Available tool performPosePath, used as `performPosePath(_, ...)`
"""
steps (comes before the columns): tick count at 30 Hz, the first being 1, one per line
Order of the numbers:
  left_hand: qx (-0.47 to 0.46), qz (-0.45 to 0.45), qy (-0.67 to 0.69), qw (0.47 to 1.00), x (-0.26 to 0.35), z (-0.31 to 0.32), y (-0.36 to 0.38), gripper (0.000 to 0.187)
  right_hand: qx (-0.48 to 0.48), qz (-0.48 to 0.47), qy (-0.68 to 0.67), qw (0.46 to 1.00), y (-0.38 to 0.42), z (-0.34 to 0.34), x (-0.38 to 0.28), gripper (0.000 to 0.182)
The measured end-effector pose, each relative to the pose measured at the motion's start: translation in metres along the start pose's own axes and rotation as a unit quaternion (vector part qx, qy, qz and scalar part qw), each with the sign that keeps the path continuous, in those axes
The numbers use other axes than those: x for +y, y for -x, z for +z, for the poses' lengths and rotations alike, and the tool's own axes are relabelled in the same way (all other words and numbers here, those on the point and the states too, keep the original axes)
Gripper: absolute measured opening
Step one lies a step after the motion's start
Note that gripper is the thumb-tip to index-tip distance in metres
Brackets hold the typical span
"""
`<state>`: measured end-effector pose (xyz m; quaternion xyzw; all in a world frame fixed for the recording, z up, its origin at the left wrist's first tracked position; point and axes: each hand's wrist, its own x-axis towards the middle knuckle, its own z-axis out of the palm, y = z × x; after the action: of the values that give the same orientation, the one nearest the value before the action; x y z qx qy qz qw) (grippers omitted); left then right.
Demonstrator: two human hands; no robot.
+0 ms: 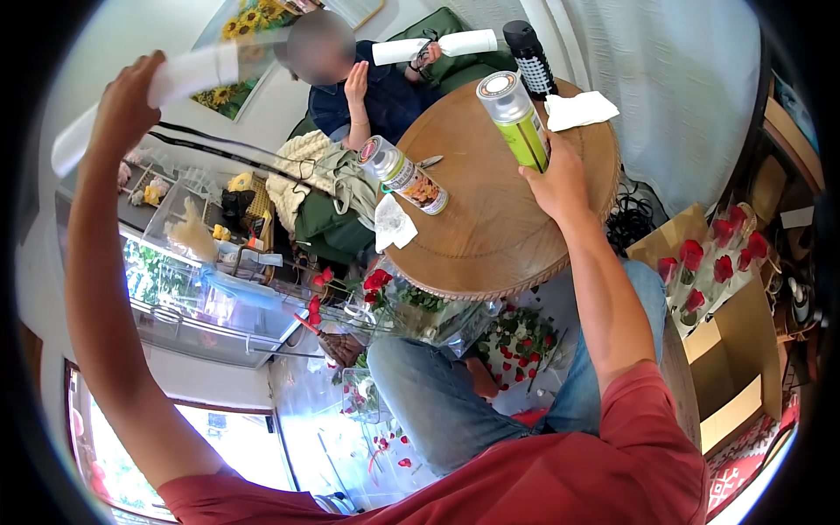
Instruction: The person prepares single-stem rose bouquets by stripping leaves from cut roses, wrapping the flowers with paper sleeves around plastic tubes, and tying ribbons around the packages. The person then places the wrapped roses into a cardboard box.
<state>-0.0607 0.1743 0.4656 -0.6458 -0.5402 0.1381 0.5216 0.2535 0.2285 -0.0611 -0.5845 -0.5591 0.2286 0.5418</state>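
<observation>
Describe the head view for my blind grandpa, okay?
A right hand grips a green spray can at a wooden table; the left hand holds up a long white bundle. Another person sits opposite; red roses lie below.

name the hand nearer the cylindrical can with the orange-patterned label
Right. The right hand grips a lime-green cylindrical can right of the orange-patterned can; the left hand, holding a white roll, is farther left.

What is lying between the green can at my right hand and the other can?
In the head view, a small pointed grey item, unclear what, lies beside the other can; then bare tabletop up to the green can.
</observation>
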Motion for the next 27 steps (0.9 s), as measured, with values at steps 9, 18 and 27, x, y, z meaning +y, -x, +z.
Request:
performPosePath(9,0.18,-0.148,0.62,0.749,0.034,-0.031,-0.039,0.059,-0.06,-0.002,0.006,0.998,0.012,-0.019,-0.012,0.061)
performPosePath(18,0.231,-0.162,0.842,0.461,0.185,0.019,-0.144,0.057,-0.064,0.036,0.036,0.997,-0.001,-0.034,0.014,0.06)
performPosePath(27,0.14,-0.311,0.741,0.578,0.299,0.004,-0.137,0.07,-0.092,0.011,0.101,0.991,0.001,-0.039,0.002,0.076)
